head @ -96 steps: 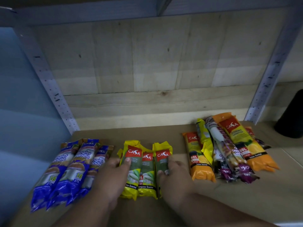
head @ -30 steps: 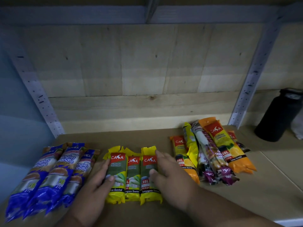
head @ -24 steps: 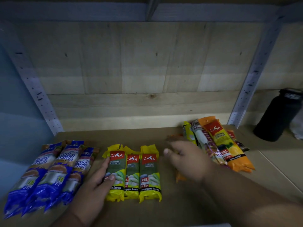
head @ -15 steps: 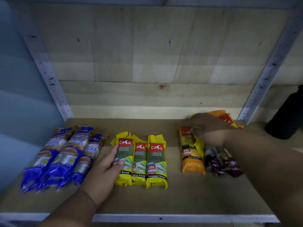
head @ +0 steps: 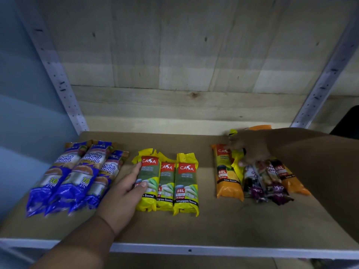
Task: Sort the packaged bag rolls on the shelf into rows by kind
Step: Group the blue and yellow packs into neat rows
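Pale wooden boards backed the shelf [head: 213, 226], a brown board with a white front edge, and we worked across it from our left. Furthest left of our fingers lay the three blue packs [head: 75, 177], side by side and already a row. Our left hand [head: 124, 193] lay flat and relaxed, gripping nothing, its fingertips [head: 138, 165] resting against the outer edge of the three yellow-green packs [head: 169, 181], which sat squared up just to the right of that thumb. Well apart, further right, our right hand [head: 250, 150] was spread over the top of the mixed pile [head: 258, 175], fingers curled down among an orange pack [head: 228, 171], a yellow one and some purple-ended rolls; whether those fingers had actually closed on a pack we could not tell, since the hand was blurred. We judged the step to be picking one kind out of this heap. Done well, it would mean lifting a single pack from the top rather than dragging, so the overlapped ones beneath the palm stayed put, then laying it parallel beside the orange pack under our fingertips.
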